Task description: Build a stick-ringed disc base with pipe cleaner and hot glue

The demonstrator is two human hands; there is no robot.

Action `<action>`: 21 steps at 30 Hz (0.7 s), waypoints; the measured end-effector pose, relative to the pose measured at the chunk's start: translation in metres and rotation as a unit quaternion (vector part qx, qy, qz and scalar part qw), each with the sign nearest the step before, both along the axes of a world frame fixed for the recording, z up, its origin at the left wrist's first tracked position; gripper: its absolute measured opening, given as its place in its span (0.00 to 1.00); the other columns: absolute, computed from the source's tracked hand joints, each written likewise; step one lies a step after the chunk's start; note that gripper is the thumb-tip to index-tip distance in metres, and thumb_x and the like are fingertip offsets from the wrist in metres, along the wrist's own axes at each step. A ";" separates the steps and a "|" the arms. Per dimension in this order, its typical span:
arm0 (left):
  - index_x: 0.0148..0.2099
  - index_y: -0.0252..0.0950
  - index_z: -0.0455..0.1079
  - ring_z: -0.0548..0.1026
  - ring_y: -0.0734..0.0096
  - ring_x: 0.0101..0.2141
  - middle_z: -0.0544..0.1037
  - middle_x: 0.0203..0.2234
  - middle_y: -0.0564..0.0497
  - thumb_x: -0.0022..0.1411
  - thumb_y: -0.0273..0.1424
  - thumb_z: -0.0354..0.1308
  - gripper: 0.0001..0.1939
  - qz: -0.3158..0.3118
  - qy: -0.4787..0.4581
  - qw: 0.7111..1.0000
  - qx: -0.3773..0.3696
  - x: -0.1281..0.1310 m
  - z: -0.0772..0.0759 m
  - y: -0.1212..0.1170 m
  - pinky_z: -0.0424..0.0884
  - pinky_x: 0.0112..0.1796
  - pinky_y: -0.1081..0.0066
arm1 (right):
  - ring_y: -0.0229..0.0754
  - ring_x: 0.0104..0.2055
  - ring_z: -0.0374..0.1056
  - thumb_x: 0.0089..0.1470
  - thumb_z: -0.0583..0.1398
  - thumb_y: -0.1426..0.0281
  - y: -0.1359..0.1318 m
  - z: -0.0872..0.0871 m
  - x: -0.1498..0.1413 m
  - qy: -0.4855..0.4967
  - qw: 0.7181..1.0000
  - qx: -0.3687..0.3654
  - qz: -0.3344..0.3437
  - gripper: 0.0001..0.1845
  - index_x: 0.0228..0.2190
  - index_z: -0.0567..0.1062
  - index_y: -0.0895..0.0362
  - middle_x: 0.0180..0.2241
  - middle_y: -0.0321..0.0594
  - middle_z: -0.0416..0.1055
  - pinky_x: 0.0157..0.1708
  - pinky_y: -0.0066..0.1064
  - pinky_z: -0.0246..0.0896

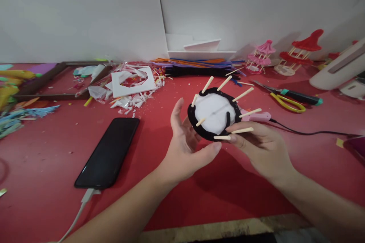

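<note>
Centre frame: left hand [182, 148] spread wide, cupped about round white disc [212, 112] with fuzzy black rim [192, 116], pale wooden sticks [243, 94]. Right hand [261, 146] pinching its lower-right edge.

Red tabletop [42, 174], 1 black phone [107, 153], white scraps [138, 98]

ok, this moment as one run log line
left hand: cupped at white disc; right hand: at black rim; pale sticks: along rim; phone: plugged in
</note>
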State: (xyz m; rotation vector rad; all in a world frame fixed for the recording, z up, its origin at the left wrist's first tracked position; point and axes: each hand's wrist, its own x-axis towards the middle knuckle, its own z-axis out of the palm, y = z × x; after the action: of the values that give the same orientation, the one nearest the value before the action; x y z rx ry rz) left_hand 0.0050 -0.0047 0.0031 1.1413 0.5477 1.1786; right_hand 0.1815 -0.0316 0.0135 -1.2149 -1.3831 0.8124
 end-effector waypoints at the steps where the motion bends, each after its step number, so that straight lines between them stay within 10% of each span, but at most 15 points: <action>1: 0.69 0.54 0.33 0.70 0.58 0.59 0.63 0.64 0.44 0.55 0.26 0.67 0.54 0.008 0.000 1.000 -0.018 0.002 0.001 -0.001 0.71 0.56 0.60 | 0.35 0.29 0.76 0.50 0.69 0.66 -0.001 0.001 -0.001 -0.017 1.000 0.006 -0.013 0.04 0.32 0.82 0.48 0.30 0.32 0.80 0.26 0.20 0.71; 12: 0.57 0.44 0.59 0.77 0.66 0.50 0.78 0.49 0.50 0.52 0.25 0.69 0.34 0.015 0.001 0.993 -0.117 0.002 0.006 -0.002 0.74 0.49 0.70 | 0.38 0.29 0.76 0.52 0.67 0.67 -0.004 0.001 -0.004 -0.068 0.997 0.010 -0.018 0.04 0.33 0.82 0.49 0.31 0.34 0.81 0.25 0.24 0.73; 18: 0.68 0.58 0.36 0.78 0.62 0.50 0.75 0.53 0.50 0.52 0.23 0.70 0.56 -0.030 -0.003 0.989 -0.142 -0.004 0.011 0.000 0.76 0.50 0.60 | 0.39 0.32 0.76 0.53 0.67 0.65 -0.001 0.000 0.001 -0.050 0.998 0.018 -0.015 0.06 0.35 0.83 0.50 0.35 0.38 0.81 0.26 0.26 0.72; 21: 0.65 0.53 0.48 0.77 0.63 0.51 0.73 0.56 0.49 0.51 0.23 0.70 0.48 -0.034 0.002 0.991 -0.130 -0.006 0.011 0.002 0.76 0.49 0.64 | 0.39 0.33 0.75 0.54 0.66 0.66 0.000 0.000 0.002 -0.046 0.999 0.019 -0.004 0.06 0.35 0.83 0.51 0.35 0.39 0.81 0.27 0.26 0.72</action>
State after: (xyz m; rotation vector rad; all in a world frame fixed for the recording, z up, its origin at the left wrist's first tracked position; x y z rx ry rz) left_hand -0.0006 -0.0030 0.0141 0.9305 0.6412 1.0141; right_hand 0.1840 -0.0321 0.0140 -1.2405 -1.4601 0.7282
